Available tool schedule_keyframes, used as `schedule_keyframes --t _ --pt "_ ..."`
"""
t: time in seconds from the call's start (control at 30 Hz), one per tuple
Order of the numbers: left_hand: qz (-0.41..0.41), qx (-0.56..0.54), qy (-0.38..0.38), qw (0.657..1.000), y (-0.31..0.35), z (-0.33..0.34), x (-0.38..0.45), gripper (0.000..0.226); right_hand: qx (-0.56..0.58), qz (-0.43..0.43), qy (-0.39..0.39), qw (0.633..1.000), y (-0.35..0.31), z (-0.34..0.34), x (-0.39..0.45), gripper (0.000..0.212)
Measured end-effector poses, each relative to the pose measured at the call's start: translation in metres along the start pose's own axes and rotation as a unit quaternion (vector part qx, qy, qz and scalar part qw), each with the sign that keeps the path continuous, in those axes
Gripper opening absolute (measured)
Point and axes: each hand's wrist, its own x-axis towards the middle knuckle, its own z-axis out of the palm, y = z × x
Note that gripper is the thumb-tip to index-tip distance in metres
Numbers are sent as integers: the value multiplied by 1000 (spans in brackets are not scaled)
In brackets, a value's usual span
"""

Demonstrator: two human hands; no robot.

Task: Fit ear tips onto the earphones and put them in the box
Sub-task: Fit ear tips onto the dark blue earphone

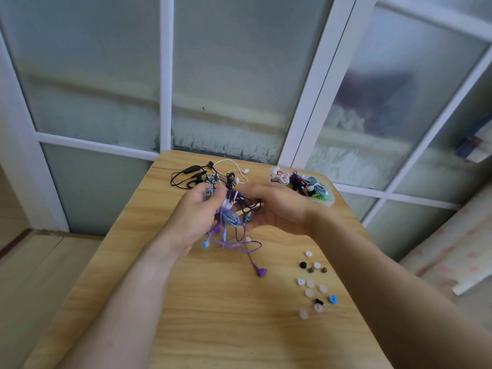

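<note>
Gripping a tangled bundle of purple, blue and black wired earphones (234,209) above the wooden table (213,315), my left hand (197,211) and right hand (271,209) both curl round it; loose silicone ear tips (314,283) lie near-right, clear plastic box (300,186) far-right.

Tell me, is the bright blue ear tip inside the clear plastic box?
No, the bright blue ear tip lies on the wooden table, apart from the clear plastic box.
</note>
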Motion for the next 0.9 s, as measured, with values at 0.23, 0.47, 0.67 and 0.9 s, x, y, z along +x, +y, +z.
schedule_keyframes --t 0.23,0.47,0.67,0.9 --pt "-3 -18 -39 999 1 -2 -4 22 -8 -85 122 989 8 -1 5 15" --pt "-1 -86 39 996 0 1 0 9 -18 -98 148 984 8 0 1 19" --pt "-1 -110 -13 994 7 2 -4 43 -35 -109 184 976 8 2 0 21" --pt "70 3 33 997 6 0 -9 27 -18 -128 200 971 13 5 -2 19"
